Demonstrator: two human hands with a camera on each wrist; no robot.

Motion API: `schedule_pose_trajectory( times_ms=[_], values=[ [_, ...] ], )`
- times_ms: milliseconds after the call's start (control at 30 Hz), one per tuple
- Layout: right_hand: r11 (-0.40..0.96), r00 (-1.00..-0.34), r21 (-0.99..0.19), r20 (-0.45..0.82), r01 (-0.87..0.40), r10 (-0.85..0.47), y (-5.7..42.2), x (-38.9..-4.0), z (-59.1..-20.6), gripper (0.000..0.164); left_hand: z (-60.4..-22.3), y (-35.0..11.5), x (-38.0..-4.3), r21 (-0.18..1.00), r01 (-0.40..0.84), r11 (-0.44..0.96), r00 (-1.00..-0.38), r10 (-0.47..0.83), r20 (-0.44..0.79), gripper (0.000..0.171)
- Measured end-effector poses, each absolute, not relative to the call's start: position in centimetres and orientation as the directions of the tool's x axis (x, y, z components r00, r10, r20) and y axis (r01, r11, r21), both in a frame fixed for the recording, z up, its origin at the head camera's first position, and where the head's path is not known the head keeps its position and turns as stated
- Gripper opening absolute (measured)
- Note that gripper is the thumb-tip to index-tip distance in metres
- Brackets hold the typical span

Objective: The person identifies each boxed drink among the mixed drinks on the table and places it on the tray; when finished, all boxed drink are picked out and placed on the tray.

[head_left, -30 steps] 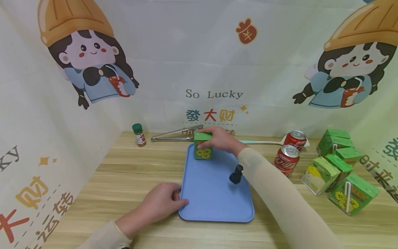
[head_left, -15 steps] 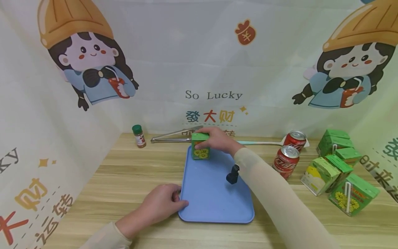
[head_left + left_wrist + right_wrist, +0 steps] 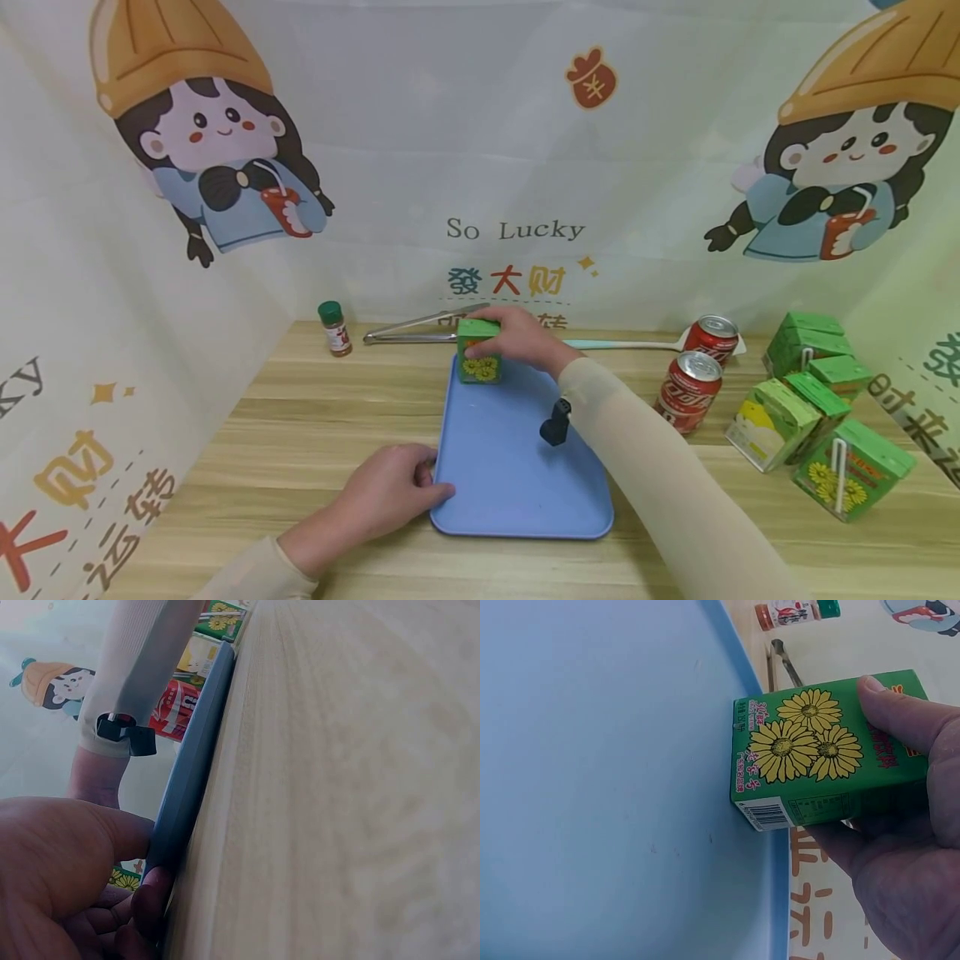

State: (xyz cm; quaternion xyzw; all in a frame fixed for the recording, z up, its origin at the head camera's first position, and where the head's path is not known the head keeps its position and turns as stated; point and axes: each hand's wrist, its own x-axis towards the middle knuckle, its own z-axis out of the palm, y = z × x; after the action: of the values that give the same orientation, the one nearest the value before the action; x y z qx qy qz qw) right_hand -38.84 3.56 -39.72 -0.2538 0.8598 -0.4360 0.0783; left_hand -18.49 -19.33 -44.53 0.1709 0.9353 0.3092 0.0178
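Observation:
Near the far left corner of the blue tray (image 3: 525, 467), my right hand (image 3: 521, 337) grips a green drink carton (image 3: 802, 750) with yellow flowers on its front. The thumb presses the flowered face, and fingers wrap behind it. In the right wrist view the carton's lower end is at the tray's surface; whether it bears its weight there I cannot tell. My left hand (image 3: 393, 487) holds the tray's near left edge. In the left wrist view its thumb lies over the rim (image 3: 187, 772) and the fingers are curled under it.
At right stand two red soda cans (image 3: 690, 387) and several green and yellow drink cartons (image 3: 855, 467). Metal tongs (image 3: 412, 336) and a spatula with a pale handle (image 3: 622, 343) lie along the back. A spice jar (image 3: 335, 329) with a green lid stands at back left.
My right hand has shifted slightly left with the green carton, closer to the tray's far left corner. My left hand has kept its hold on the tray edge.

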Motion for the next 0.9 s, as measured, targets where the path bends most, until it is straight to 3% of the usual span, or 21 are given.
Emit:
schedule_pose_trajectory(
  times_ms=[900],
  values=[
    [0.472, -0.843, -0.794, 0.091, -0.383, -0.531, 3.63, -39.00, -39.96, 0.065, -44.69, -19.33, -18.56, 0.585, 0.305, 0.751, -0.942, 0.327, 0.071, 0.032]
  ],
)
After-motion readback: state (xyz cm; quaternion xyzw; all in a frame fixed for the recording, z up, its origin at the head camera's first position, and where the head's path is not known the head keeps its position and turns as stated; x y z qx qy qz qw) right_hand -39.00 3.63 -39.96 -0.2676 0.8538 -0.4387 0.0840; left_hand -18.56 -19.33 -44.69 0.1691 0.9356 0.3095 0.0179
